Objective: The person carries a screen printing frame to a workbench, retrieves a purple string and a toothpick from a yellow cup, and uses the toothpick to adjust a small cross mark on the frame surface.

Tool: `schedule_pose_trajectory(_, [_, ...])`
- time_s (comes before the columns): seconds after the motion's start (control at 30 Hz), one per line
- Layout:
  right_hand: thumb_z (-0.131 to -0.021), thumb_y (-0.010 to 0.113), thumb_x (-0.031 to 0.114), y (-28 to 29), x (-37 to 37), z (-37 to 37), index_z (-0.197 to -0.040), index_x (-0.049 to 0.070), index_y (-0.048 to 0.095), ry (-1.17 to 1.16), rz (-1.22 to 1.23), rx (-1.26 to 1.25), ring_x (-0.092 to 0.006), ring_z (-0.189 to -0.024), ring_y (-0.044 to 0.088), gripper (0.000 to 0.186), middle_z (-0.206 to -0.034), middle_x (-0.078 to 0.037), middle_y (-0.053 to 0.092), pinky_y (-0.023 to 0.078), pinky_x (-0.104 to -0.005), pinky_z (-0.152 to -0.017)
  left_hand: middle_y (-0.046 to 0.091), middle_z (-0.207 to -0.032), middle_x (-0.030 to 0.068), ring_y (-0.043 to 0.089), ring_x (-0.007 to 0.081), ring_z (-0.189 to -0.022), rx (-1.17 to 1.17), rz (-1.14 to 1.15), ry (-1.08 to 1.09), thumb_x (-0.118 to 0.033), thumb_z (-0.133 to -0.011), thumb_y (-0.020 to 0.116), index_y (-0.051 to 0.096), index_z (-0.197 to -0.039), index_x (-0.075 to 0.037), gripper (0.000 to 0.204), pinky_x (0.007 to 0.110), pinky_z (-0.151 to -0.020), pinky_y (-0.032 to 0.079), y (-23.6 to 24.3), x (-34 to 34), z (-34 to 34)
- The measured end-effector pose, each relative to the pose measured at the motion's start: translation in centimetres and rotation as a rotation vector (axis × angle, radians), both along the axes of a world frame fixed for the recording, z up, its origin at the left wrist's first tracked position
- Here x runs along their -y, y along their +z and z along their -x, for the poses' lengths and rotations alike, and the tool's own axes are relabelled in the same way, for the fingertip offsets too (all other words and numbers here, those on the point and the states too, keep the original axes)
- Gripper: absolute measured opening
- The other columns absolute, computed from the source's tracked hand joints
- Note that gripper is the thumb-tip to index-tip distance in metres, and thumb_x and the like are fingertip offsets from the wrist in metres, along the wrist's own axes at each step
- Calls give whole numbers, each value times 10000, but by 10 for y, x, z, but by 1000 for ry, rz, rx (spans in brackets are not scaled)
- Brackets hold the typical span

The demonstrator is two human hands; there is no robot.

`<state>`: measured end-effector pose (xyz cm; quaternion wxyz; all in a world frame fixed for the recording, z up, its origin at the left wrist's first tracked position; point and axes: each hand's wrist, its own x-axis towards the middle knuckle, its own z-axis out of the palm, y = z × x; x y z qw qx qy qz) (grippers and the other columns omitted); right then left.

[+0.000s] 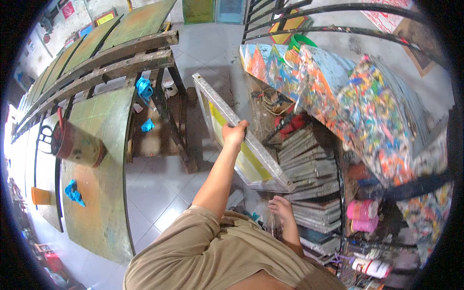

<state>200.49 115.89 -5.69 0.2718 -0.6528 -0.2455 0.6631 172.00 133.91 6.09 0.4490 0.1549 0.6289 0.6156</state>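
A screen printing frame (256,152) with a grey metal border and a yellow-edged mesh is tilted in the air ahead of me. My left hand (235,133) is closed around the middle of its upper bar. Below the frame's near corner, my right hand (282,208) has its fingers apart and holds nothing. Beside it on the right is a stack of similar frames (311,169), lying in a dark metal rack. Whether my right hand touches the stack, I cannot tell.
On the left, long green-stained boards (99,203) carry a cylindrical container (79,145), a blue rag (74,192) and an orange cup (41,195). Paint-spattered panels (382,116) lean at the right above pink tubs (362,216). A wooden bench (164,140) stands ahead on the tiled floor.
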Motion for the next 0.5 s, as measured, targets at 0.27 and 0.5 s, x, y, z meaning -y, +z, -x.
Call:
schedule_pose_trajectory(0.27, [-962,355,229,-36,-204,81,-1231,34,488,298,135,145,-231,-950,613,358,-1077,-135,635,479,-403,-812,610,-730,72,540,157,-629,71,-38,156,-101,-626,697,576,-780,1,221,301,-585,419,-13,-171,70])
schedule_pose_trajectory(0.5, [-922,391,363,-16,-366,135,-1283,28,448,-136,121,-460,-342,-1136,523,496,-1285,-202,504,418,-472,-938,647,-807,107,607,197,-725,-1,-139,185,-154,-627,691,574,-889,28,340,333,-691,480,5,-332,108])
